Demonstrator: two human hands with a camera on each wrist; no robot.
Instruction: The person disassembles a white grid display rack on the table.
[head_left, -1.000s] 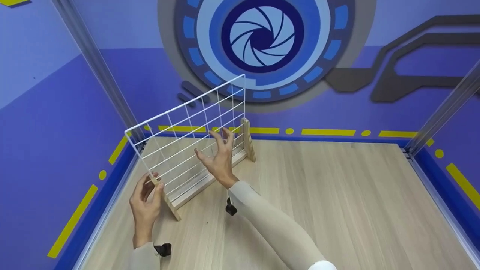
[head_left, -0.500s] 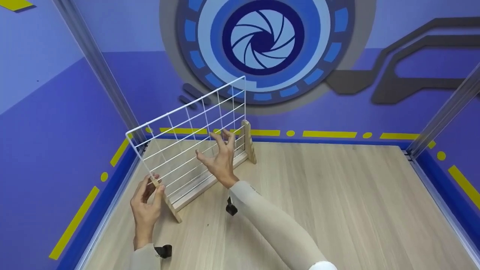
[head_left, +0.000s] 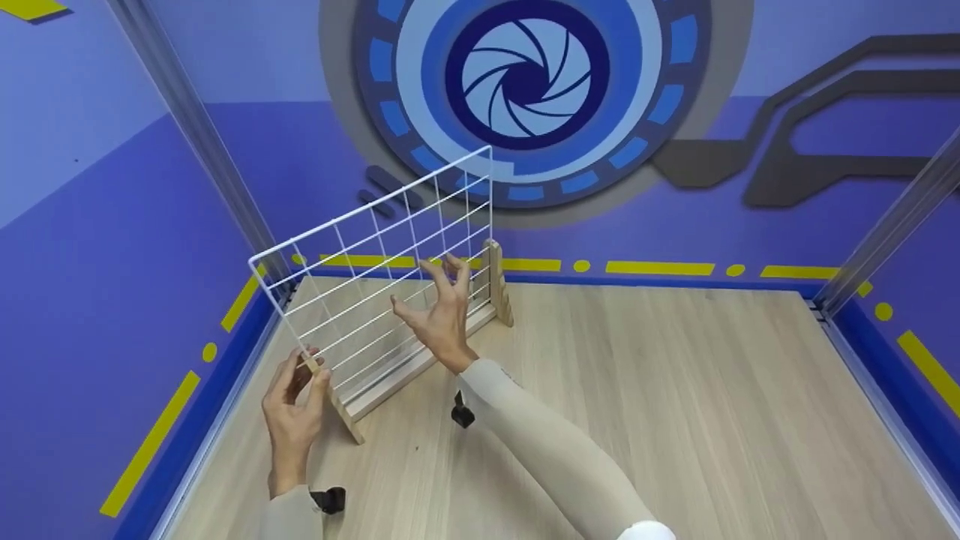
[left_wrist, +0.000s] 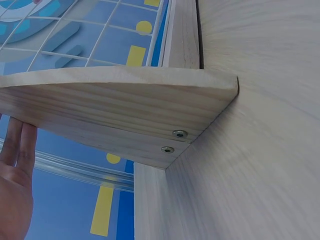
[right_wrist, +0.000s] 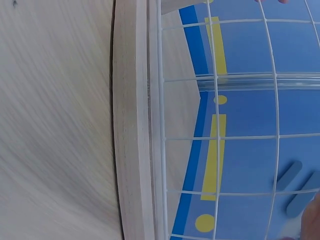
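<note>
A white wire grid panel [head_left: 335, 222] stands upright in a wooden stand [head_left: 397, 387], set at a slant on the table. My left hand [head_left: 289, 420] holds the top of the stand's near-left upright [head_left: 345, 418], thumb on one side and fingers on the other. The left wrist view shows this wooden upright [left_wrist: 115, 102] from outside, with two screws near its foot. In front of the grid, my right hand [head_left: 439, 322] has its thumb and fingers spread apart, fingertips overlapping the wires. The right wrist view shows the grid's lower wires [right_wrist: 216, 135] beside the wooden base rail [right_wrist: 131, 125].
The pale wood-grain tabletop [head_left: 660, 390] extends to the right of the stand. Blue printed walls [head_left: 600, 225] rise at the back and sides, with metal posts [head_left: 202, 142] at the corners. The stand's other upright [head_left: 496, 285] is near the back wall.
The grid's top edge sits slightly higher over the stand than half a second ago. Both hands keep nearly the same places, and the whole view shifted slightly from a second ago.
</note>
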